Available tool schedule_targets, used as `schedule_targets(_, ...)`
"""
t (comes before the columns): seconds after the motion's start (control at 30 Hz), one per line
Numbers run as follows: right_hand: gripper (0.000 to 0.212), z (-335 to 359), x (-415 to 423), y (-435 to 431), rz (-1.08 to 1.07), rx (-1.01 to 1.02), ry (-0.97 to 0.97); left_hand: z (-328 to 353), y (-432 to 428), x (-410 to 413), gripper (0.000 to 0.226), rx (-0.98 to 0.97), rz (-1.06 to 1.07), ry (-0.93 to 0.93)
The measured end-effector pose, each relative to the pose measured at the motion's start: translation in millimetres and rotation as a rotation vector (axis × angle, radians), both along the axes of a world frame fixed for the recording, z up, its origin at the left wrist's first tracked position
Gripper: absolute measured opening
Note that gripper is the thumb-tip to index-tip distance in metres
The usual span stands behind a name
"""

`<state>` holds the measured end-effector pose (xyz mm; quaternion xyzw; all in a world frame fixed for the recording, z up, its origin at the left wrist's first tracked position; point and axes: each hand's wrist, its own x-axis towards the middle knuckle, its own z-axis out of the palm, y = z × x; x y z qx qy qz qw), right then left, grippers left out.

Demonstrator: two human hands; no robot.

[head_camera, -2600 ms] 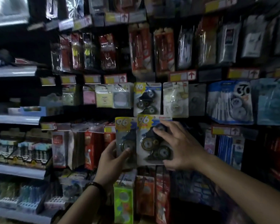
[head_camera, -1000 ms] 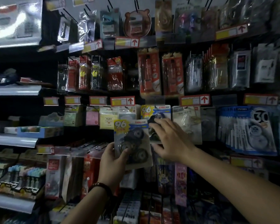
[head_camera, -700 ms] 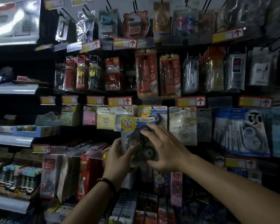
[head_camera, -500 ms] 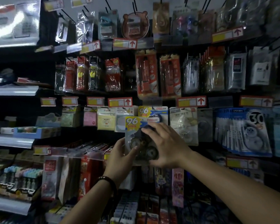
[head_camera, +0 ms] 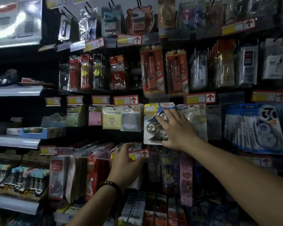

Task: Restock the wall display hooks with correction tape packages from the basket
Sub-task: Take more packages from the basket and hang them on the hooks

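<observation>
While the right hand (head_camera: pixel 176 131) lies flat on the correction tape package (head_camera: pixel 151 128), the left hand's (head_camera: pixel 124 165) grip is unclear.

The aisle is dim, with the deepest shadow at the left between the shelves (head_camera: pixel 15 91) and in the lower right corner. Light is strongest at the top, where a glossy package (head_camera: pixel 15 22) throws back white glare. The correction tape package (head_camera: pixel 151 124) in the middle is lit best and fairly sharp. Straight lines bow near the edges, and detail there turns soft and grainy.
</observation>
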<state>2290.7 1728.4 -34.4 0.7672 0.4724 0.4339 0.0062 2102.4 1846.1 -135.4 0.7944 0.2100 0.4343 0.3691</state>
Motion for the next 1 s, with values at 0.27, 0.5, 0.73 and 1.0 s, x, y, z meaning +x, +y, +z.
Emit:
schedule_targets(0.27,0.111,-1,-1,13,-0.099,-0.023,-0.042,-8,0,6,0.048,-0.001,-0.03,0.06)
schedule_targets(0.5,0.098,0,-9,9,-0.119,-0.046,0.013,-19,-13,5,0.044,0.058,-0.028,0.156)
schedule_targets(0.73,0.06,-19,-34,-22,0.057,-0.028,0.098,-36,-40,-16,0.025,0.172,-0.062,0.265)
schedule_targets(1.0,0.036,-145,-49,-78,0.296,0.057,0.249,-145,-68,-42,0.028,0.166,-0.117,0.536)
